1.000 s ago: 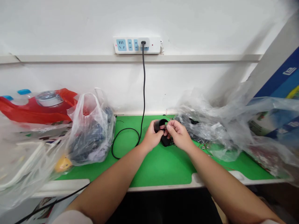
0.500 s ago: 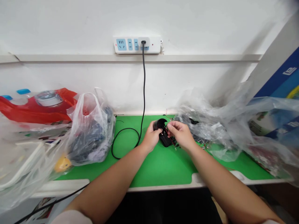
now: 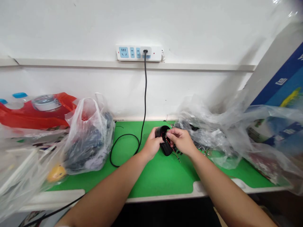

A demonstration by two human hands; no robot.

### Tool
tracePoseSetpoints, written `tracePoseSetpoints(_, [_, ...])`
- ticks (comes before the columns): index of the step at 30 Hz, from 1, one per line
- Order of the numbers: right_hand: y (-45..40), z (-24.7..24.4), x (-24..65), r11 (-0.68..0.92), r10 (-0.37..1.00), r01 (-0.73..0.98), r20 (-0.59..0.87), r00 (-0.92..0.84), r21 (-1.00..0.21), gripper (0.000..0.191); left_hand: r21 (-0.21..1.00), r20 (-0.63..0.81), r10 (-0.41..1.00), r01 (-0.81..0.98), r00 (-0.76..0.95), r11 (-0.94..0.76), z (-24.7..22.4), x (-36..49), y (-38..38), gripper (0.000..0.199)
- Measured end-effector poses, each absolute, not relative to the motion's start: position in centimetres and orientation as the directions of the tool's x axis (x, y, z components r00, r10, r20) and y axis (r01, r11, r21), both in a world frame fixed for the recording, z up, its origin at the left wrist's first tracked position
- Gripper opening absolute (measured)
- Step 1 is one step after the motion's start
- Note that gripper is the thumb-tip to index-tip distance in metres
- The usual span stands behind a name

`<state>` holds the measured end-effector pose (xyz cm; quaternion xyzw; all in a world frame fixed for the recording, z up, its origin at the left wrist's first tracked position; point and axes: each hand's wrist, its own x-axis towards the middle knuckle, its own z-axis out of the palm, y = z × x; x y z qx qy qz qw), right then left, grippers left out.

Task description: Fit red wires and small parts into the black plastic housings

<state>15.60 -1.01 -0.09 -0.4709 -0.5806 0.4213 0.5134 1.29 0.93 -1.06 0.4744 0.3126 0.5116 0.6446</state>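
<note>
My left hand point(image 3: 153, 143) is wrapped round a black round plastic housing point(image 3: 162, 130), whose open end faces right. Below it hangs a black block-like part point(image 3: 166, 149), seemingly joined to the housing. My right hand point(image 3: 180, 138) pinches at the housing's opening, thumb and forefinger on thin wires. A red and dark wire point(image 3: 175, 154) trails down from there to a small bare end over the green mat point(image 3: 163, 179). The fingertips hide just where the wires run inside.
A black cable point(image 3: 145, 91) drops from the power strip point(image 3: 139, 53) and loops left of my hands. Clear bags of dark small parts point(image 3: 203, 130) lie right, beside a blue and white box point(image 3: 274, 85). A tied plastic bag point(image 3: 87, 142) and a yellow toy point(image 3: 56, 173) stand left.
The view has tilted slightly upward, so the scene sits lower. My right fingers have shifted at the housing's opening, and the red wire now hangs out more visibly below them.
</note>
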Motion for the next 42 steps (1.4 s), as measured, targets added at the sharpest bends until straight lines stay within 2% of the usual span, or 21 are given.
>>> tracePoseSetpoints(11, [-1.1, 0.4, 17.3, 0.278, 0.946, 0.237, 0.222, -0.238, -0.931, 0.025, 0.962, 0.075, 0.955, -0.272, 0.288, 0.006, -0.3, 1.2, 0.7, 0.037])
tracePoseSetpoints(24, [-1.2, 0.7, 17.9, 0.314, 0.936, 0.317, 0.236, -0.261, -0.895, 0.024, 0.975, 0.148, 0.951, -0.201, 0.270, -0.095, 0.0, 1.3, 0.7, 0.026])
tracePoseSetpoints(33, [-1.1, 0.1, 17.3, 0.425, 0.904, 0.363, 0.372, -0.209, -0.829, 0.019, 0.975, 0.198, 0.939, -0.158, 0.280, -0.159, -0.4, 1.1, 1.0, 0.028])
tracePoseSetpoints(42, [-1.1, 0.1, 17.5, 0.457, 0.887, 0.366, 0.383, -0.259, -0.811, 0.017, 0.971, 0.222, 0.939, -0.146, 0.263, -0.189, -0.4, 1.0, 1.1, 0.026])
